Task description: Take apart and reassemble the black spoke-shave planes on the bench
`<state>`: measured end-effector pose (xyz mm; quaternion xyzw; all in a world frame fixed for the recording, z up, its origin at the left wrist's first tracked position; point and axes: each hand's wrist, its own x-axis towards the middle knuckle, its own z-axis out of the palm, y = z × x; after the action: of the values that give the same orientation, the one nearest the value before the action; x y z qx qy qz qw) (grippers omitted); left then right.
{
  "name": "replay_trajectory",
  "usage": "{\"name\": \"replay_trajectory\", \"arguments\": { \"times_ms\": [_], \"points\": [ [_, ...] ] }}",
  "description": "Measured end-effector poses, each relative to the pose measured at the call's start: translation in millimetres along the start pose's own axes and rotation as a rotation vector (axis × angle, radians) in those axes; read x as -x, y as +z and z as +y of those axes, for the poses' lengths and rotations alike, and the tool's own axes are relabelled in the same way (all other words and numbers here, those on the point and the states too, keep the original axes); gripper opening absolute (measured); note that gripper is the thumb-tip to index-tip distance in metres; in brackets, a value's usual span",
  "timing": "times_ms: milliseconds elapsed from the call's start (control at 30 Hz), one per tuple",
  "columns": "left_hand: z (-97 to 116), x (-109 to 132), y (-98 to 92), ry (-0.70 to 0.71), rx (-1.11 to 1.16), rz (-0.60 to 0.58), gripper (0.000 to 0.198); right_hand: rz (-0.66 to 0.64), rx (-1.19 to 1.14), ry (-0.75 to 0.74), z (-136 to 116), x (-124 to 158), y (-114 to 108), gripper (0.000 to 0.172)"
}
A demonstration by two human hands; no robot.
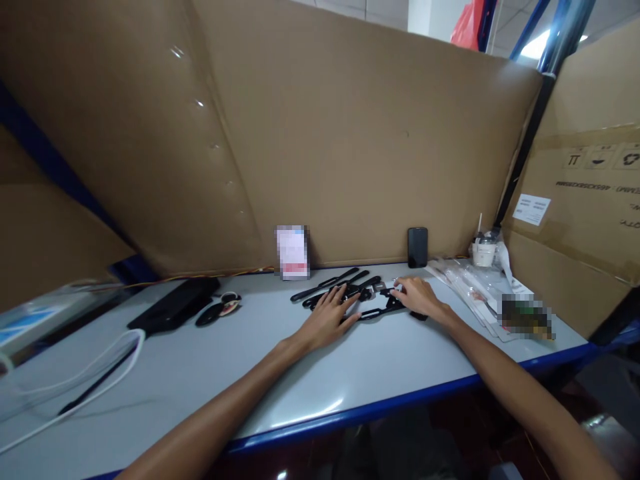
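Observation:
Several long black parts with slotted, handle-like ends (pixel 327 283) lie in a loose group on the grey table. My left hand (pixel 327 317) rests over them with its fingers spread, the fingertips touching the black pieces. Just right of it, my right hand (pixel 417 295) has its fingers curled in at a black slotted part (pixel 373 313). What those fingers pinch is too small to make out. Between the hands, a small silvery metal piece (pixel 379 286) shows among the black parts.
A phone (pixel 417 247) and a blurred card (pixel 293 253) lean against the cardboard back wall (pixel 350 133). To the right are plastic bags (pixel 463 287) and a cup (pixel 484 250). A black case (pixel 175 307), a round black item (pixel 210 314) and white cable (pixel 135 360) lie left.

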<state>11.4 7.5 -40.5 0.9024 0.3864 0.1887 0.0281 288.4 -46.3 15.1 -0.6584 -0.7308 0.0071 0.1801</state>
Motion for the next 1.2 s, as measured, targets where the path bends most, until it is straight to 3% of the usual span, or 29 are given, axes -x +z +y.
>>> {"name": "replay_trajectory", "arguments": {
  "times_ms": [133, 233, 433, 533, 667, 933, 1200],
  "points": [
    [3, -1, -4.4, 0.065, 0.039, -0.016, 0.062, -0.004, -0.041, -0.064, -10, 0, -1, 0.025],
    [0, -4, -8.2, 0.052, 0.042, -0.011, 0.064, 0.055, -0.039, -0.005, 0, -4, -6, 0.031],
    [-25, -8, -8.3, -0.247, -0.055, 0.047, 0.078, 0.1, 0.022, 0.159, 29, -10, -17, 0.028],
    [-34, -8, -3.9, -0.288, -0.096, 0.003, 0.08, 0.099, 0.031, 0.176, 35, -11, -14, 0.027],
    [-36, -9, 2.0, -0.223, -0.121, -0.054, 0.075, 0.086, 0.017, 0.105, 30, -10, -4, 0.029],
    [-35, -11, 10.6, -0.076, -0.108, -0.124, 0.074, -0.005, -0.043, -0.19, 12, -9, 6, 0.039],
    [-35, -24, 12.7, 0.036, -0.094, -0.171, 0.071, -0.019, 0.027, -0.028, 11, -4, -19, 0.05]
  ]
}}
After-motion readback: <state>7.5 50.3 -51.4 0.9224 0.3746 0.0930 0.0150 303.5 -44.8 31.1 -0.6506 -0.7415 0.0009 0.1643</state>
